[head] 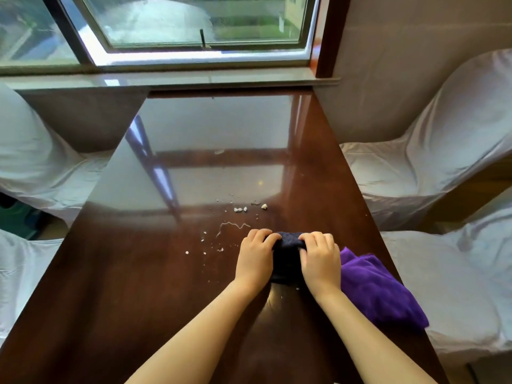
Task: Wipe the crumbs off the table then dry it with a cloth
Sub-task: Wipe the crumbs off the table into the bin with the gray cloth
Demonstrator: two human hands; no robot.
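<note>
A dark navy cloth (286,259) lies on the glossy brown table (138,286), a little right of centre. My left hand (256,257) and my right hand (320,259) both grip its far edge, fingers curled into the fabric. White crumbs (240,209) are scattered just beyond and to the left of my hands, with a thin wet streak (234,225) among them. A purple cloth (374,286) lies bunched at the table's right edge, touching my right wrist.
Chairs with white covers stand on both sides: two at the right (432,162), two at the left (30,162). A window (194,23) and its sill (166,80) sit beyond the table's far end. One small scrap (219,151) lies mid-table.
</note>
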